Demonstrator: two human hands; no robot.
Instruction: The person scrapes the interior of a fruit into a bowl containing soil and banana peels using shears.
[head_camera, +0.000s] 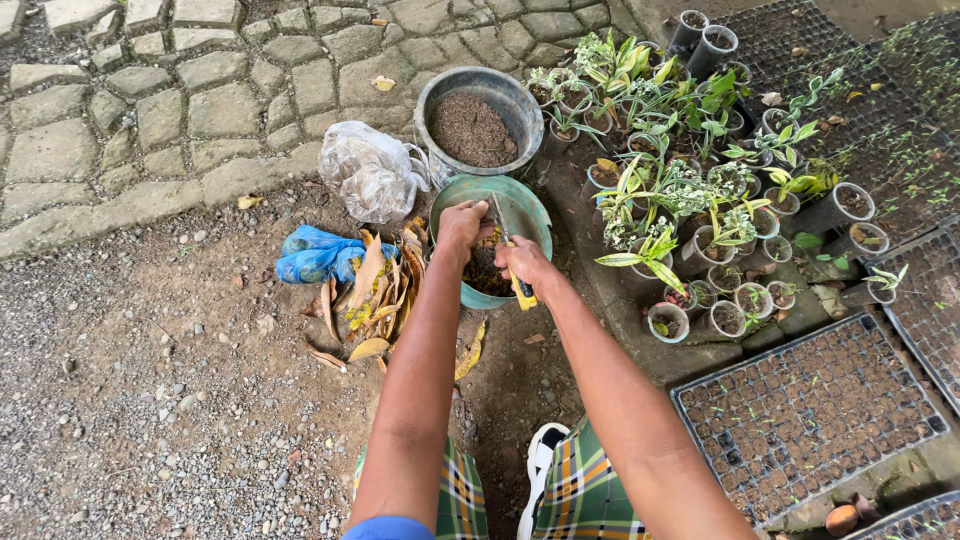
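Note:
My left hand (461, 226) is closed around something brown, hard to make out, over the rim of a teal plastic pot (530, 208) that holds soil and plant scraps. My right hand (523, 263) grips a knife (503, 237) with a yellow handle; its blade points up between my two hands, above the pot. A grey bucket of dark soil (472, 128) stands just behind the teal pot.
Dry yellow leaves (378, 296), a blue plastic bag (315, 254) and a clear bag (369, 170) lie left of the pot. Several small potted plants (680, 200) crowd the right. Black seedling trays (805, 410) lie at the lower right. Stone paving (180, 100) runs behind.

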